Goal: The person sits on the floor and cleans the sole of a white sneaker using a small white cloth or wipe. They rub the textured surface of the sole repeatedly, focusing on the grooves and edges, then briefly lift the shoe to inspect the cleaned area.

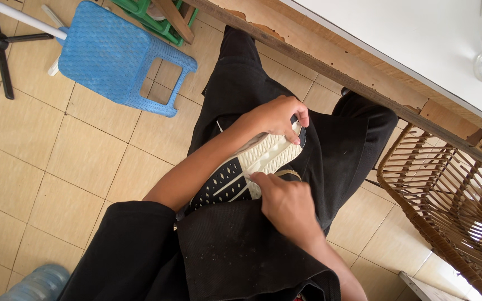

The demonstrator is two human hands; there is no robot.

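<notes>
Two hands on one shoe, sole up across the lap, over the tiled floor beside the bench. Nothing but the lap supports it, so a hard push could roll it off the thigh, likely toward the blue stool. Left hand is curled closed over the toe end, the only real clamp; if it loosens, the shoe may pivot. Right hand is mostly closed, fingertips pinched at the sole's edge; whether it grips anything small, can't tell. A slip there could drive fingers along the tread.
</notes>
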